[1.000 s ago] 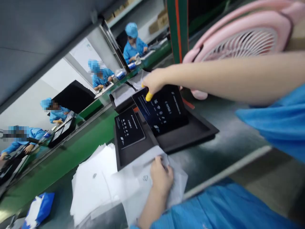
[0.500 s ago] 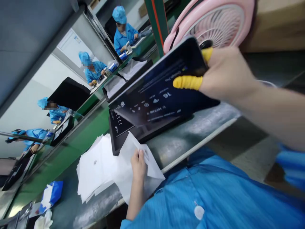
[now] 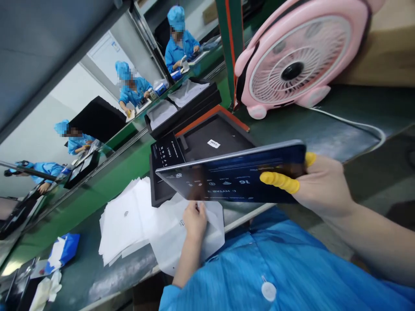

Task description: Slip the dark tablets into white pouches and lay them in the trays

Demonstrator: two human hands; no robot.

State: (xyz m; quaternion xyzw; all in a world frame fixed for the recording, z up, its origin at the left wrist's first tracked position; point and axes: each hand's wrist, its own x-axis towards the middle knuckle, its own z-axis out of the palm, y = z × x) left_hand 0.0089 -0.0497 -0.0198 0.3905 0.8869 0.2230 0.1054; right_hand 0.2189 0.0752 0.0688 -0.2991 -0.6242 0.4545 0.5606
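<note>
Tablet [image 3: 223, 177] held aloft in right hand [image 3: 324, 185] | left hand [image 3: 195, 221] pinching white sleeve [image 3: 170, 239] | I judge steadiness needed next

A grey overhead panel [image 3: 48, 43] slants across ten o'clock; beneath it, a pale wall [image 3: 45, 110] runs toward nine; an orange-striped green post [image 3: 233, 47] stands past twelve; a green bench [image 3: 84, 263] lies at eight; dim floor [image 3: 372, 181] shows at three.

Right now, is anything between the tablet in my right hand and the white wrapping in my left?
Only your left hand, holding the white wrapping, shows in between, just below the tablet in view; whether hand and tablet touch, I can't tell. Nothing else visible intervenes.
</note>
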